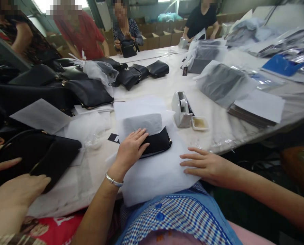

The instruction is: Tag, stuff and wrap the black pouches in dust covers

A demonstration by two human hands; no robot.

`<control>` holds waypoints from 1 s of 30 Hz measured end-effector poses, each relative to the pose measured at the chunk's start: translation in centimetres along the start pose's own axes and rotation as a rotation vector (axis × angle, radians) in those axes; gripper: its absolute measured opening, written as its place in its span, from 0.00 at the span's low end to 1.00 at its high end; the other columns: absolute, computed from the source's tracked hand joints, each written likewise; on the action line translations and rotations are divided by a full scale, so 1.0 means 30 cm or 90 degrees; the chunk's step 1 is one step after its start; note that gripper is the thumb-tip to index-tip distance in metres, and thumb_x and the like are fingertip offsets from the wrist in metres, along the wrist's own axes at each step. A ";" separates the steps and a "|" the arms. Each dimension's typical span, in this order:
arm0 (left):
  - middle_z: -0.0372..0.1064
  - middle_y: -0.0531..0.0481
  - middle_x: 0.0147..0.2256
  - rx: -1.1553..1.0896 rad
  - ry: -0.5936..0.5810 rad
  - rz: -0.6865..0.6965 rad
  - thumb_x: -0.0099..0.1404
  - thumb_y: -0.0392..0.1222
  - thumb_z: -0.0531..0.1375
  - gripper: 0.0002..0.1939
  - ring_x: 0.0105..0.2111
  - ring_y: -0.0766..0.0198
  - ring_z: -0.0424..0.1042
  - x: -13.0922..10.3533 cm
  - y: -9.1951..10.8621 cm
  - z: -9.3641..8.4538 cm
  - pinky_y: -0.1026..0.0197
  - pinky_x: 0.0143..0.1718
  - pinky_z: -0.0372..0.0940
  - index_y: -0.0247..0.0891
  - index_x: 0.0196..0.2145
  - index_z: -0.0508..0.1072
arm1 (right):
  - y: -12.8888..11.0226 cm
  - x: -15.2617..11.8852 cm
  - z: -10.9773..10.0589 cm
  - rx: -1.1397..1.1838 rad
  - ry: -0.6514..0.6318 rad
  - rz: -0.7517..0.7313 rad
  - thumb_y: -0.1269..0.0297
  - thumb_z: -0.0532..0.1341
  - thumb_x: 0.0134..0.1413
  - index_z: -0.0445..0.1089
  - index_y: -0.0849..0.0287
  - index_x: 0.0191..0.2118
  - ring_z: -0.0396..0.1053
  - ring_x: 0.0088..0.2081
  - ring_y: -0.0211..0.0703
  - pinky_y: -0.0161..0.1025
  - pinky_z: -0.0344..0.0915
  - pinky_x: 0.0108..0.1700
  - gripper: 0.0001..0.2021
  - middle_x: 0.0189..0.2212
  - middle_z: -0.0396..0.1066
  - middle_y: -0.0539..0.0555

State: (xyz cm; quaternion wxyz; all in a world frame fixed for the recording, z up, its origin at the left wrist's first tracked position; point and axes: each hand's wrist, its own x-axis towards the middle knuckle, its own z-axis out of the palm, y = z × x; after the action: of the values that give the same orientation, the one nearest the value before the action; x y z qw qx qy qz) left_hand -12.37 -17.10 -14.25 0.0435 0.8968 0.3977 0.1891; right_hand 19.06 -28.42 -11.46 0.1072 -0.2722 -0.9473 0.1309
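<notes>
A small black bag point(157, 142) lies on white tissue paper point(152, 180) right in front of me, its upper part covered by a folded translucent sheet point(153, 123). My left hand point(132, 147), with a silver bangle at the wrist, rests flat on the sheet and the bag, fingers stretched out. Over the right edge of the tissue paper, my right hand point(199, 163) is spread with its fingers apart and holds nothing. A black tag point(113, 137) sticks out left of the bag.
Beyond the paper stand a tape dispenser point(182, 110) and a small dish point(199, 123). Black bags point(88, 92) crowd the left, where a co-worker's hands point(16, 190) handle one. Wrapped bags point(222, 81) and a paper stack point(259, 105) lie right. Several people are across the table.
</notes>
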 end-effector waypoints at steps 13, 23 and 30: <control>0.63 0.51 0.61 -0.123 -0.122 -0.088 0.72 0.56 0.47 0.25 0.63 0.58 0.60 0.051 -0.010 -0.111 0.53 0.63 0.58 0.45 0.59 0.67 | 0.089 0.197 -0.140 0.211 0.243 0.252 0.61 0.60 0.61 0.78 0.54 0.43 0.76 0.42 0.43 0.37 0.71 0.47 0.10 0.41 0.79 0.51; 0.66 0.53 0.59 -0.232 -0.221 -0.120 0.72 0.60 0.40 0.29 0.61 0.59 0.62 0.108 -0.027 -0.205 0.55 0.61 0.58 0.48 0.54 0.73 | 0.191 0.279 -0.160 0.275 0.255 0.402 0.54 0.65 0.54 0.79 0.55 0.33 0.77 0.36 0.45 0.35 0.71 0.40 0.11 0.32 0.80 0.49; 0.57 0.47 0.64 -0.217 -0.258 -0.123 0.66 0.65 0.50 0.27 0.66 0.51 0.53 0.099 0.006 -0.210 0.45 0.63 0.53 0.50 0.52 0.74 | 0.172 0.235 -0.111 0.229 0.281 0.403 0.53 0.66 0.53 0.77 0.57 0.32 0.76 0.34 0.45 0.38 0.70 0.38 0.12 0.31 0.79 0.51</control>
State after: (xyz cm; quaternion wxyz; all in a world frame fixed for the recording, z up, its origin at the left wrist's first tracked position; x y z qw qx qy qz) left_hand -12.78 -15.52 -7.47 0.2900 0.8539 0.4273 0.0652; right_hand 16.65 -19.75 -8.97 0.3080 -0.5478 -0.7335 0.2588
